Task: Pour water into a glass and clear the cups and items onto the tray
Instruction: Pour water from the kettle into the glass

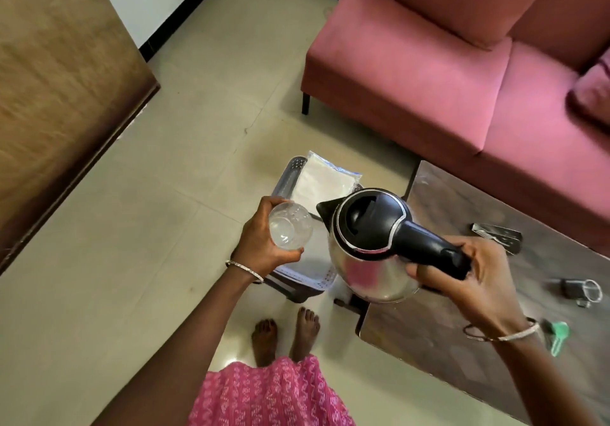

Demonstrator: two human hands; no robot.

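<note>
Gripping kettle [366,247] in right hand [475,280], clasping glass [290,225] in left hand [260,244]; risks spilling through tilting with spout [325,209] beyond the rim.

Nothing in view carries writing, a brand, a number or a sign that can be read; the small silvery foil sachets [498,234] near the far edge of the dark wooden table [445,326] are too blurred to show any print
</note>
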